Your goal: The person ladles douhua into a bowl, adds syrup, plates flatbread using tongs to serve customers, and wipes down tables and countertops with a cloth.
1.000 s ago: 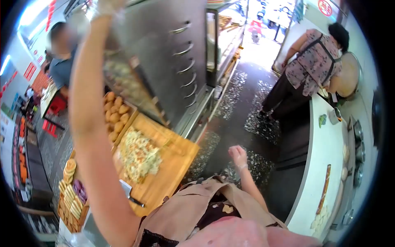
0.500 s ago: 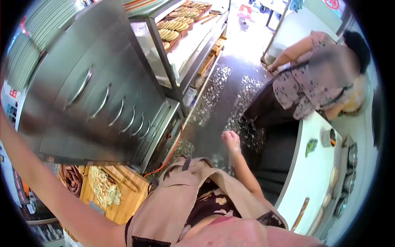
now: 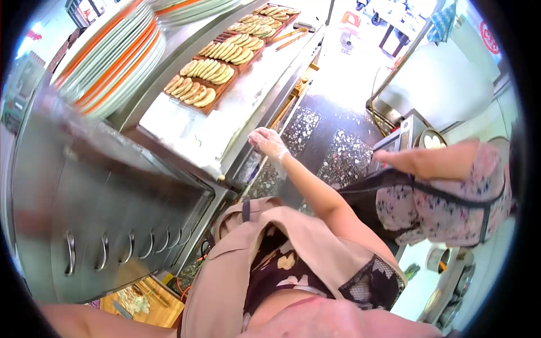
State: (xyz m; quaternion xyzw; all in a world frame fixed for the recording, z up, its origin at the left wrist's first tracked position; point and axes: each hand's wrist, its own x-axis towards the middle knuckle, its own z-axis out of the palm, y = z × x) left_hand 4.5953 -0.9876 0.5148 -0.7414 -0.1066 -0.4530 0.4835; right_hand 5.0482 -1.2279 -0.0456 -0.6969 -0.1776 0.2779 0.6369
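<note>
My right hand (image 3: 267, 142), in a thin clear plastic glove, is raised in front of my body with its fingers curled closed. Nothing shows in it. It appears beside the front edge of a metal counter (image 3: 235, 147); touching or apart, I cannot tell. Nearest to it on that counter are brown trays with rows of flat round cakes (image 3: 194, 90). Only my left forearm (image 3: 107, 324) shows, at the lower left; the hand is out of view. Near that forearm lies a wooden board (image 3: 163, 312) with shredded food (image 3: 134, 299) and a knife (image 3: 120, 310).
Stacked plates (image 3: 112, 62) stand on a steel drawer cabinet (image 3: 107, 214) at left. Tongs (image 3: 293, 38) lie at the counter's far end. A co-worker (image 3: 434, 208) in a floral top stands at right with one arm stretched out, beside a white worktop (image 3: 414, 296). Speckled floor (image 3: 315, 132) runs ahead.
My view has shifted toward the counter and plates. My right hand has risen up and leftward, still closed. My left arm has dropped low in view. The co-worker appears lower and nearer.
</note>
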